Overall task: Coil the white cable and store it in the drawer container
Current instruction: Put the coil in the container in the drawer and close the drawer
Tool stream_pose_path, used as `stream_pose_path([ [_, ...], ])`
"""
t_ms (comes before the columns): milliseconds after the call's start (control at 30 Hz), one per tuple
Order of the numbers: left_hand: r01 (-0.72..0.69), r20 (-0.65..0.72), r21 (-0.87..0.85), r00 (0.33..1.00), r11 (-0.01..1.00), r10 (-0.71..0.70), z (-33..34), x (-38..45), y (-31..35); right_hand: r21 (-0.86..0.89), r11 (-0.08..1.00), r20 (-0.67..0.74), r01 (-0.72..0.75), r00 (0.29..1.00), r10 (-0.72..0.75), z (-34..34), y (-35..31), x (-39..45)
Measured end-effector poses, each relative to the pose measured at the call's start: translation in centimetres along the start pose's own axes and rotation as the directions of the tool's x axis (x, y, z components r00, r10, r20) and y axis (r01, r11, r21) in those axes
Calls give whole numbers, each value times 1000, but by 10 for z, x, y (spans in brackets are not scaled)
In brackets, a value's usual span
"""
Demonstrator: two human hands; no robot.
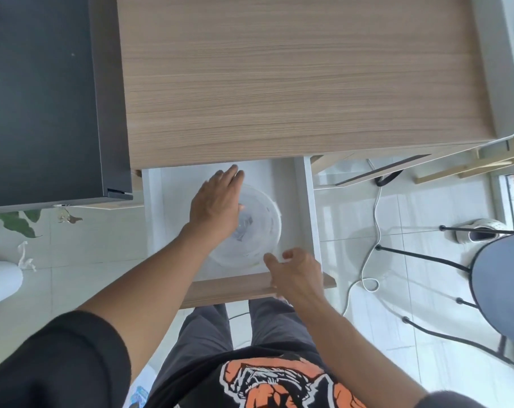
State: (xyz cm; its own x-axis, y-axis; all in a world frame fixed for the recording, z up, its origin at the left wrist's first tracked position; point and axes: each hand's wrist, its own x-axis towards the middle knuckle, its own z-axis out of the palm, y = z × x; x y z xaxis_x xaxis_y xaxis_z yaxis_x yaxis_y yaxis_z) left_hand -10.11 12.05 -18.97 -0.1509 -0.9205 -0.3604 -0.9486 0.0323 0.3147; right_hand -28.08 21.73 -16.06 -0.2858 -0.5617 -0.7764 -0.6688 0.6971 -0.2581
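We look down into the open drawer (304, 201) under the wooden desk (294, 78). A round translucent container (260, 228) sits in it, lid on. Our left hand (217, 201) lies flat on the lid, fingers straight and close together, gripping nothing. Our right hand (297, 275) is at the drawer's front edge beside the container's rim, fingers loosely curled and apart, empty. Something pale shows blurred inside the container; we cannot tell whether it is the cable. Another white cable (374, 219) trails across the floor near the stool (500, 284).
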Motion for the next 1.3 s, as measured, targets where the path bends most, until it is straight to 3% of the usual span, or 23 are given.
stream_pose_path([
  [100, 65, 85, -10, 994, 998, -64, 6, 6, -5, 235, 960, 37, -151, 989, 146, 16, -11, 6],
  [200, 112, 142, -45, 984, 993, -105, 9, 7, -6, 449, 850, 92, -277, 960, 264, 31, -17, 12],
  [533, 183, 279, -101, 949, 978, -149, 1, 23, -5, 669, 623, 254, -405, 912, 321, 29, -10, 20],
  [633, 141, 227, -73, 966, 987, -121, 1, 18, -2, 637, 665, 248, -391, 920, 303, 25, -14, 21],
  [767, -6, -39, -34, 999, 999, 5, 3, -20, 0, 499, 811, 201, -306, 951, 236, 12, -19, 22],
  [833, -154, -54, 22, 986, 988, 155, 6, -47, -5, 153, 980, 71, -128, 990, 118, 1, -20, 23],
  [900, -264, -23, 54, 964, 963, 265, 12, -70, -17, -160, 984, -56, 78, 995, -88, -10, -26, 26],
  [1033, -349, 76, 126, 937, 929, 342, 22, -93, -33, -246, 925, -87, 291, 943, -320, -26, -52, 45],
  [1133, -360, 124, 178, 931, 916, 342, 27, -93, -39, -274, 914, -29, 300, 947, -320, -29, -62, 57],
  [1300, -422, 70, 286, 905, 860, 420, 27, -89, -41, -236, 925, 5, 296, 953, -304, -29, -60, 71],
])
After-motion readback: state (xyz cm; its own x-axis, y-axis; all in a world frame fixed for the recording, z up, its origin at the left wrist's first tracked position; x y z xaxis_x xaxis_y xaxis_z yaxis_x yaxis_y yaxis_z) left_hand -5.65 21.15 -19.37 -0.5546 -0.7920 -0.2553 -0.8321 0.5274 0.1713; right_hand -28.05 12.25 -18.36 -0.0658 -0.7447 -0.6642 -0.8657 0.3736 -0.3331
